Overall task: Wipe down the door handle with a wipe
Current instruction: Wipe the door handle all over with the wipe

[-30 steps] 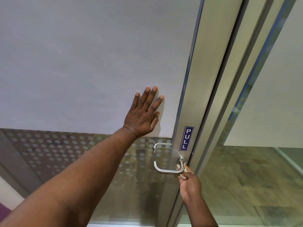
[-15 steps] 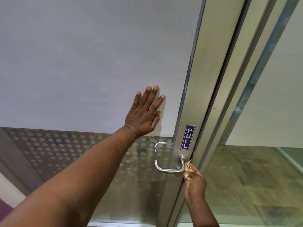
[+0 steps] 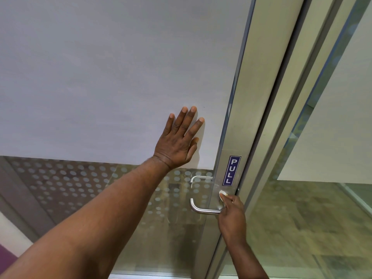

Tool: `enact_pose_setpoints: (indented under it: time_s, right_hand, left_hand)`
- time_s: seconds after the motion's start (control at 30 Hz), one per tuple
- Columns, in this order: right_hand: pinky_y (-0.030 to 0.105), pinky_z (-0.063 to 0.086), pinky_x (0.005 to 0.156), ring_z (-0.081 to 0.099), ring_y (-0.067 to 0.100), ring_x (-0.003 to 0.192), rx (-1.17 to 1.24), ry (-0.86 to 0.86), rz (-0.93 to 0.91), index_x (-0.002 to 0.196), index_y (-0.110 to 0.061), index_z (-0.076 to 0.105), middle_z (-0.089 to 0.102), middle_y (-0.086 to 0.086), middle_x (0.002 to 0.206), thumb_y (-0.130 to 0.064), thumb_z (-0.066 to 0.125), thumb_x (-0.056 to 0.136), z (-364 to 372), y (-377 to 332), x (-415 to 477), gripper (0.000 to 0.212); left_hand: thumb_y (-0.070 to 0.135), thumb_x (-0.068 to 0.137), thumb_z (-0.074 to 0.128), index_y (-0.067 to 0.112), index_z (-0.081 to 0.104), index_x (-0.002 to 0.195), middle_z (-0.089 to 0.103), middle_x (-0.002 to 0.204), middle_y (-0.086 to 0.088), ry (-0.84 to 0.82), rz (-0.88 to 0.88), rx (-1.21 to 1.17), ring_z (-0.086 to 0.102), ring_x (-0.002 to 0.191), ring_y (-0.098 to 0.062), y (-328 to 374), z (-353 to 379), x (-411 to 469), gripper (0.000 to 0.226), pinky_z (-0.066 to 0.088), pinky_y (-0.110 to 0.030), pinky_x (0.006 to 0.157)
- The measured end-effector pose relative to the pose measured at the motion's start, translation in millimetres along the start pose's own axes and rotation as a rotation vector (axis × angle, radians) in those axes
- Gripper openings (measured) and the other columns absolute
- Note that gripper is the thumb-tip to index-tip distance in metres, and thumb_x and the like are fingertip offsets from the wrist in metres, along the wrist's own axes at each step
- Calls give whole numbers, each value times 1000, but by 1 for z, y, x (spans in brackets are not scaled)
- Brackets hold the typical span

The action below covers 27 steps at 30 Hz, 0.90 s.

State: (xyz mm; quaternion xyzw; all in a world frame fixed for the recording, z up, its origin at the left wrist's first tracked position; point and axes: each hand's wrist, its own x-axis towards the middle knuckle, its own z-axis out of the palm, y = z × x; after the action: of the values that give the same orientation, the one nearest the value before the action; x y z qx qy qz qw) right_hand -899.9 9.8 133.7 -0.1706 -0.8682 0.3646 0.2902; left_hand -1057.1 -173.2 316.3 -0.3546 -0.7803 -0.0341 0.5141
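Below the PULL sign (image 3: 231, 170), our right hand (image 3: 231, 215) pinches the wipe (image 3: 222, 193) against the door handle (image 3: 203, 210); our left hand (image 3: 178, 140) lies flat, fingers spread, on the door (image 3: 120, 67).

Door handle (image 3: 203, 210): smooth brushed metal, satin sheen.
Door frame (image 3: 247, 109): brushed metal, matt.
Upper panel (image 3: 112, 73): flat matt frosted film, even grey-white.
Lower glass (image 3: 84, 184): glossy, clear, printed with matt dots.
Wipe (image 3: 222, 193): soft pale crumpled material.
PULL sign (image 3: 231, 170): glossy blue sticker.
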Motion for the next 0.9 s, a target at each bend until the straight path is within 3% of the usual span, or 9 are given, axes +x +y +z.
enact_pose_setpoints:
  time_s: [0.13, 0.27, 0.37, 0.53, 0.63, 0.73, 0.8, 0.9]
  right_hand:
    - [39, 55, 90, 59, 23, 105, -69, 13, -2, 125, -19, 70, 58, 0, 112, 10, 51, 83, -1, -1, 0, 55]
    - [39, 54, 89, 62, 22, 97, -4, 62, 41, 123, -19, 70, 57, 0, 109, 13, 51, 81, 3, -1, 0, 56]
    - [31, 50, 92, 62, 20, 99, 96, 113, 81, 122, -16, 70, 56, -3, 109, 17, 50, 80, 5, -1, 0, 57]
    - [25, 42, 86, 64, 22, 101, 239, 187, 286, 113, -13, 73, 65, 5, 112, 5, 60, 85, 5, 5, 7, 36]
    - [31, 46, 88, 65, 28, 104, 321, 154, 429, 111, -12, 73, 70, 8, 113, 4, 58, 84, 8, 14, 6, 35]
    - [42, 57, 86, 68, 27, 97, 566, 88, 635, 114, -14, 71, 72, 7, 110, 10, 48, 86, 13, 20, 2, 44]
    - [40, 58, 81, 67, 25, 93, 754, 86, 750, 117, -10, 69, 71, 9, 109, 10, 48, 90, 16, 19, 1, 40]
    - [45, 55, 88, 66, 30, 100, 898, 56, 862, 123, -6, 65, 70, 14, 113, 13, 49, 90, 18, 19, 0, 41]
  left_hand:
    - [34, 101, 44, 18, 4, 163, 6, 170, -16, -8, -4, 5, -14, 158, -28, 0, -1, 0, 76, -10, -47, 127]
    - [34, 101, 44, 18, 4, 164, -15, 171, -10, -10, 3, 9, -15, 158, -28, 0, -1, 0, 77, -12, -46, 127]
    - [34, 101, 44, 18, 4, 164, -19, 170, -8, -7, 4, 9, -15, 158, -28, 0, 0, 0, 77, -12, -46, 127]
    - [34, 101, 43, 18, 4, 164, -18, 170, -8, 4, 4, -7, -14, 158, -28, 0, 0, 0, 76, -10, -47, 127]
    - [33, 101, 45, 17, 7, 163, -10, 171, -10, 6, 3, -7, -14, 158, -28, 0, 0, 0, 75, -9, -47, 127]
    - [32, 100, 46, 16, 10, 163, 3, 171, -12, 13, 3, -6, -12, 158, -28, 1, -1, 0, 74, -8, -47, 128]
    - [32, 100, 47, 16, 10, 163, -2, 170, -9, 17, 5, -9, -13, 158, -28, 0, -2, 0, 75, -9, -47, 127]
    - [32, 100, 48, 17, 7, 164, -10, 170, -7, 18, 5, -18, -13, 158, -28, 0, -2, 0, 77, -9, -47, 127]
